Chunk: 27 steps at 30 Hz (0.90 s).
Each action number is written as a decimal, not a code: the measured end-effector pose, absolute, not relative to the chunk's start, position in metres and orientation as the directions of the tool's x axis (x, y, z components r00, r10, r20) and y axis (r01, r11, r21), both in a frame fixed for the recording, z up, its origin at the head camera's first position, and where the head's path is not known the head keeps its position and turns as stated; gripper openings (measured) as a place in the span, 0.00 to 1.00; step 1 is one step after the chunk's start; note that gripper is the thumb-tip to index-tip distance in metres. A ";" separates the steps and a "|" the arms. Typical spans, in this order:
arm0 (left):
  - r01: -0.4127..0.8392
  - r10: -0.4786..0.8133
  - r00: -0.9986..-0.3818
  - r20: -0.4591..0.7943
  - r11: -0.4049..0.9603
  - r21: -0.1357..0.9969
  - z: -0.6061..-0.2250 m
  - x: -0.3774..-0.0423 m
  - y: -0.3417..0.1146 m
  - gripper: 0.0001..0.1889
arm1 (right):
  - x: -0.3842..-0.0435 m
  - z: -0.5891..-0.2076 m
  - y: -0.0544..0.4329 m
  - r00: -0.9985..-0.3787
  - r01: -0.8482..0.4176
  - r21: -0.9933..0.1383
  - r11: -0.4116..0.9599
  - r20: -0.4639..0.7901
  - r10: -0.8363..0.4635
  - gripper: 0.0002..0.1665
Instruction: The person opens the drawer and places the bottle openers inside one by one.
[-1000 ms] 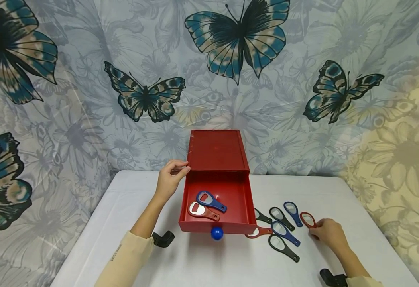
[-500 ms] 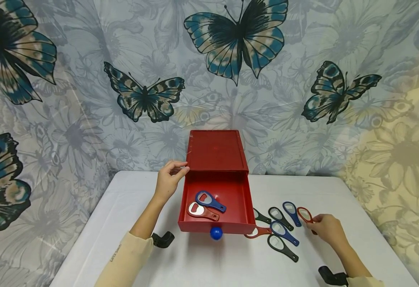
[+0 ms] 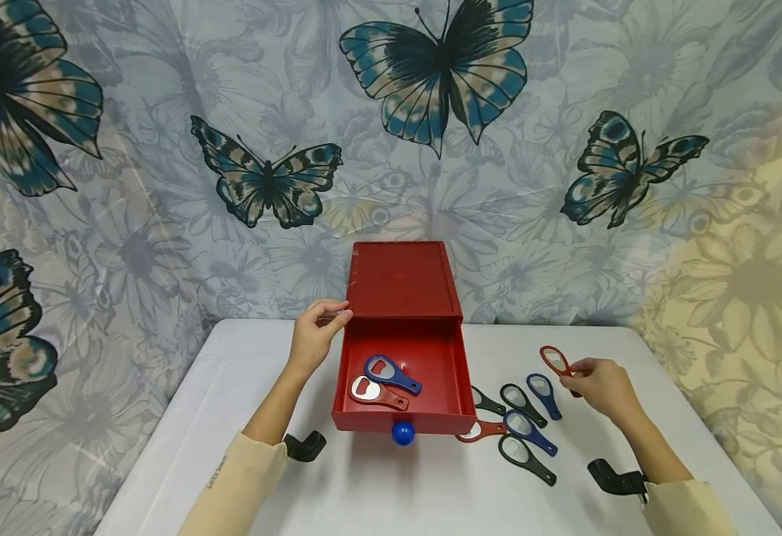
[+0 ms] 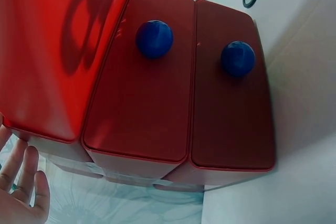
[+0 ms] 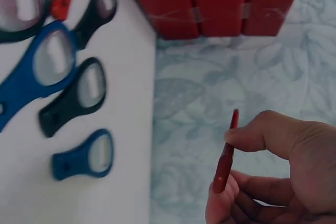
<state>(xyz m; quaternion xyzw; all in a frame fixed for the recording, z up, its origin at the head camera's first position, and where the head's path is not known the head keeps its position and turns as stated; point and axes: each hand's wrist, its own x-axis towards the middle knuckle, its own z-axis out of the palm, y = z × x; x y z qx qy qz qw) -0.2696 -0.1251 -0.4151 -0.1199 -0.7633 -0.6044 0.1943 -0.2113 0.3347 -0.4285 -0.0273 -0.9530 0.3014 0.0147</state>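
So the right hand [image 3: 594, 383] has a red oval-headed bottle opener with a metal insert [image 3: 555, 360] in a thumb-and-finger pinch. The right wrist view shows it edge-on, thumb on one side, fingertip on the other, remaining fingers tucked in behind. It looks to be up off the white tabletop [image 3: 357, 484], just past the rest of the bunch.

Left hand [image 3: 313, 339] isn't gripping anything: fingers fairly straight, slightly apart in the wrist view, tips touching the side of the red plastic three-drawer cabinet [image 3: 404, 279]. I'd guess that's to steady it. The top red plastic drawer [image 3: 440, 350] sits pulled out, with a blue opener [image 3: 393, 374] and another red opener [image 3: 380, 394] lying against each other inside.

On the table to the right there are six more: three black, two blue, one red, the nearest ones tucked up by the drawer's corner.

My read is that this is the lift part of moving openers into the drawer one at a time. If so, the next move calls for keeping that pinch snug, swinging left over the pile and going high enough that the head doesn't clip the drawer's side wall.
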 end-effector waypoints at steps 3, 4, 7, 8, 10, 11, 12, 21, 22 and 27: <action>0.401 -0.055 -0.903 0.425 0.240 0.884 -0.413 -0.269 -0.124 0.13 | -0.217 -0.412 0.327 -0.999 0.005 -0.578 0.816 0.028 0.026 0.20; 0.400 -0.052 -0.905 0.423 0.239 0.885 -0.411 -0.268 -0.123 0.13 | -0.219 -0.407 0.325 -0.999 -0.004 -0.578 0.816 0.032 0.018 0.20; 0.403 -0.038 -0.905 0.425 0.245 0.882 -0.400 -0.260 -0.121 0.14 | -0.225 -0.394 0.318 -0.999 -0.024 -0.577 0.816 0.045 0.003 0.20; 0.404 -0.035 -0.904 0.426 0.250 0.880 -0.396 -0.256 -0.120 0.14 | -0.227 -0.390 0.315 -0.999 -0.030 -0.578 0.816 0.050 -0.001 0.20; 0.410 -0.030 -0.902 0.431 0.255 0.876 -0.390 -0.250 -0.119 0.14 | -0.231 -0.381 0.310 -0.998 -0.049 -0.574 0.817 0.064 -0.014 0.21; 0.411 -0.030 -0.901 0.432 0.257 0.875 -0.387 -0.248 -0.118 0.14 | -0.232 -0.376 0.308 -0.997 -0.058 -0.573 0.818 0.071 -0.021 0.21; 0.412 -0.029 -0.901 0.433 0.255 0.875 -0.387 -0.248 -0.118 0.14 | -0.234 -0.371 0.305 -0.997 -0.065 -0.572 0.818 0.077 -0.025 0.22; 0.426 -0.030 -0.894 0.446 0.246 0.871 -0.388 -0.249 -0.119 0.13 | -0.244 -0.326 0.288 -0.994 -0.089 -0.583 0.807 0.099 -0.038 0.23; 0.425 -0.030 -0.895 0.445 0.245 0.871 -0.389 -0.249 -0.119 0.13 | -0.244 -0.323 0.286 -0.994 -0.095 -0.583 0.807 0.106 -0.040 0.23; 0.446 -0.038 -0.884 0.467 0.231 0.864 -0.411 -0.266 -0.125 0.13 | -0.246 -0.312 0.272 -0.991 -0.112 -0.578 0.808 0.125 -0.048 0.22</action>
